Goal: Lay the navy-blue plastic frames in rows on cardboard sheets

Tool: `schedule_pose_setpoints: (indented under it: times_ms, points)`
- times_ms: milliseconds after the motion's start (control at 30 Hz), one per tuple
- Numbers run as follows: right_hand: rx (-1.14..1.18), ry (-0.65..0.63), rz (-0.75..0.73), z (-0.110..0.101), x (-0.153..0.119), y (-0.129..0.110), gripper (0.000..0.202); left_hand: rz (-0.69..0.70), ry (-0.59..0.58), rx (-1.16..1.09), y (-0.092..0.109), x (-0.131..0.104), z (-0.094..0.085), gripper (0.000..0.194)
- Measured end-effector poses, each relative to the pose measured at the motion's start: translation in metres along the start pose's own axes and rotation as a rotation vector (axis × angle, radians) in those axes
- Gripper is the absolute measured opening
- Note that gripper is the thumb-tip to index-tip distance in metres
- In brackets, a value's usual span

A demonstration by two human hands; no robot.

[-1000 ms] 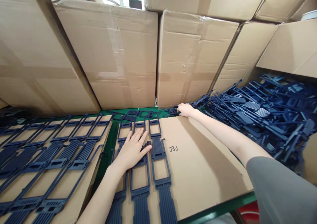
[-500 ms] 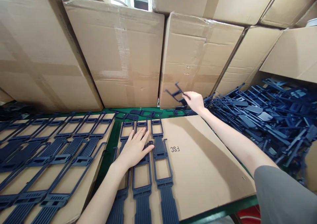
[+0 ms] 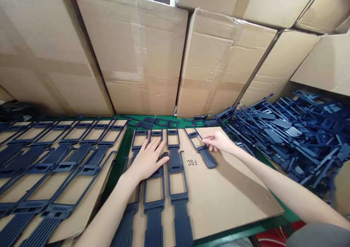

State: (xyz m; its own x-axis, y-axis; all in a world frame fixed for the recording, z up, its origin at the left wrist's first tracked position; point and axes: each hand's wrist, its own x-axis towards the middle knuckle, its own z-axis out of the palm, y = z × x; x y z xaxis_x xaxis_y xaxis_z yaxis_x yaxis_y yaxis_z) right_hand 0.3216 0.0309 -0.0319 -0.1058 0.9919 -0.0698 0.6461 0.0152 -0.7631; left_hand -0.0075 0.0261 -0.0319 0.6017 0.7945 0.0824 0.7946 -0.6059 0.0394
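My right hand (image 3: 218, 141) pinches the side bar of a dark blue plastic frame piece (image 3: 208, 157), which has an open rectangular frame at the far end and a ribbed, rounded paddle at the near end. The piece is at the cardboard sheet (image 3: 232, 188), right of the printed letters; whether it rests fully flat I cannot tell. My left hand (image 3: 150, 157) lies palm down with fingers spread over a column of like plastic pieces (image 3: 155, 188), covering part of them. To its right runs another column of pieces (image 3: 178, 179) laid end to end.
A big heap of loose blue plastic pieces (image 3: 295, 137) is at the right. On the left, a second cardboard sheet (image 3: 102, 188) carries several rows of pieces. Tall cardboard boxes (image 3: 136, 57) wall off the back. Green table surface (image 3: 116, 174) shows between the sheets.
My right hand has come down and nearer from above the back edge, bringing the plastic frame piece to the sheet. My left hand stays in place. The view has shifted slightly.
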Motion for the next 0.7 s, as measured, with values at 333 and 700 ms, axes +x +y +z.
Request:
schedule_pose_setpoints:
  times_ms: [333, 700]
  points:
    - [-0.478, -0.023, -0.52, 0.016, -0.047, -0.004, 0.039, 0.01, 0.011, 0.007, -0.002, 0.0, 0.004, 0.065]
    - [-0.691, 0.057, -0.421, 0.033, -0.04, -0.014, 0.059, 0.007, 0.023, 0.007, 0.0, 0.0, 0.001, 0.067]
